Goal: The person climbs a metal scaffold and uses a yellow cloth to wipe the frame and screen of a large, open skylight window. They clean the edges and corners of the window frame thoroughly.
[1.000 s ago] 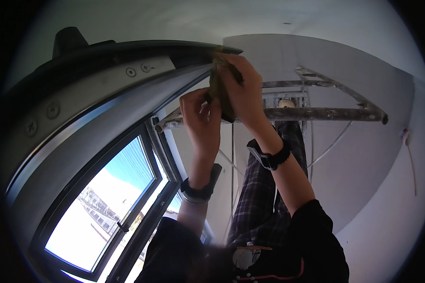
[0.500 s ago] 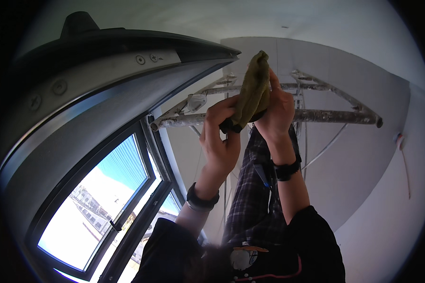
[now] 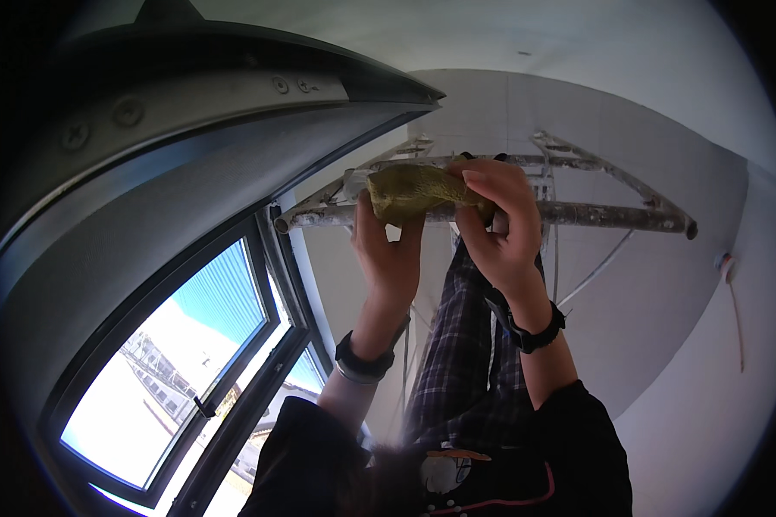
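Observation:
Stretched sideways between my hands is a folded olive-green cloth (image 3: 409,191), rumpled and bulky. My left hand (image 3: 386,254) grips its left end from below, with the fingers partly hidden behind it. At the other end, my right hand (image 3: 504,220) pinches the cloth between thumb and fingers. Both hands are up in front of me, over the metal bars of a scaffold frame (image 3: 612,215).
On the left, a tilted dark-framed window (image 3: 168,370) lets in bright daylight. Above it runs a big dark edge with screws (image 3: 129,110). A pale grey wall (image 3: 664,172) stands beyond the scaffold. A thin stick-like tool (image 3: 733,297) is at the right.
The cloth has turned from nearly upright to lying crosswise. My right hand has come lower and curled over its right end, while my left hand has shifted slightly left.

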`<state>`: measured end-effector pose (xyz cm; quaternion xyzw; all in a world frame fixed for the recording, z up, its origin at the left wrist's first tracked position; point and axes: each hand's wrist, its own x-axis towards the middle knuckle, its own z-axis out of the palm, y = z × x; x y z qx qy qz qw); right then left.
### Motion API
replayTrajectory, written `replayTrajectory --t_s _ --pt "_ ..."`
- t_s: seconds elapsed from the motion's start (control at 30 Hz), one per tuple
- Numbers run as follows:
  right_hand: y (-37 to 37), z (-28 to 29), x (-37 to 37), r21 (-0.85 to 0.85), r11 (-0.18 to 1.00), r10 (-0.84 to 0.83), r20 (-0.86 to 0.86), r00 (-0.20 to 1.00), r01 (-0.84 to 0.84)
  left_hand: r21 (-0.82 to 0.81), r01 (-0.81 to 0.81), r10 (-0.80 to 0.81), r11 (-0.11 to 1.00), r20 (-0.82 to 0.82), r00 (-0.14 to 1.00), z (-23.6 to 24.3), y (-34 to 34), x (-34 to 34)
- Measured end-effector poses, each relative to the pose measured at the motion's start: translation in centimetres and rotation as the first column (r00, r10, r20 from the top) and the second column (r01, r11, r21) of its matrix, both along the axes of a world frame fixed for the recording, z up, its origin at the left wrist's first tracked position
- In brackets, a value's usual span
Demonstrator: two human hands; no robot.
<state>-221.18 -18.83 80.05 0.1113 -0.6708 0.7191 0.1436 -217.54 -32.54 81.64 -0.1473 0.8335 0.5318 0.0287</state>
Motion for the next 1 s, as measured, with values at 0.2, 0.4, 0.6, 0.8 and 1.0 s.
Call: replayTrajectory --t_s 0.2,0.4,0.6,0.8,1.0 --pt "0.0 -0.9 -0.1 0.204 0.978 -0.048 0.009 0.999 0.045 -0.263 0.038 -0.188 0.964 -0.575 0.796 1.6 -0.1 -1.5" --pt "-0.9 -0.5 -0.2 -0.004 0.999 -0.042 0.085 0.996 0.043 -0.185 0.052 -0.136 0.981 -0.474 0.87 2.0 -1.3 -1.2" --pt "-2.1 6.1 -2.4 0.165 0.96 -0.198 -0.178 0.964 0.228 0.298 0.117 -0.018 0.947 -0.317 0.948 6.7 -1.6 -1.9" --pt "-4.2 11.4 -5.7 -0.024 0.976 -0.215 -0.291 0.932 0.217 0.349 -0.254 0.366 0.902 -0.308 0.878 8.7 -2.4 -3.1" --pt "-5.1 9.7 -7.3 0.06 0.949 -0.266 -0.378 0.887 0.31 0.272 -0.344 0.423 0.899 -0.333 0.843 9.8 -0.2 -6.5"
